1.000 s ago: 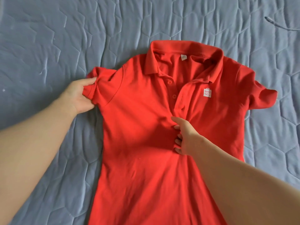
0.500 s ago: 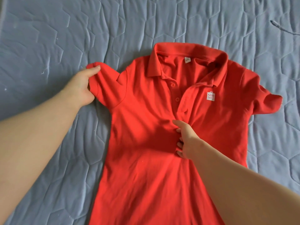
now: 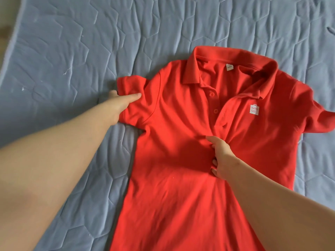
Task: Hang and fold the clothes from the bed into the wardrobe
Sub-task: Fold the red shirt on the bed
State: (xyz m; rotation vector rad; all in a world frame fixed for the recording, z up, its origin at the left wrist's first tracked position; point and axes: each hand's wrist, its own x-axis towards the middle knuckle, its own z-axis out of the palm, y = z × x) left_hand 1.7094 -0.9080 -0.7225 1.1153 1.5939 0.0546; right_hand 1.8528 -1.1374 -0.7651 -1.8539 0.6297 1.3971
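Note:
A red polo shirt [image 3: 181,124] lies front up on the bed, collar toward the far side, with a small white logo on the chest. My left hand [image 3: 117,104] pinches the shirt's left sleeve, thumb on top and fingers under the hem. My right hand [image 3: 220,156] rests on the middle of the chest just below the button placket, its fingers curled into the bunched fabric there. The shirt's lower hem runs out of the frame at the bottom.
A blue-grey quilted bedspread [image 3: 72,51] covers the whole bed around the shirt. The bed's edge shows at the far left, with a strip of floor [image 3: 5,24] beyond it. A dark cord [image 3: 330,30] lies at the upper right.
My left hand has pulled the left sleeve outward and spread it flatter on the bed. My right hand has stayed on the chest. The view has shifted left.

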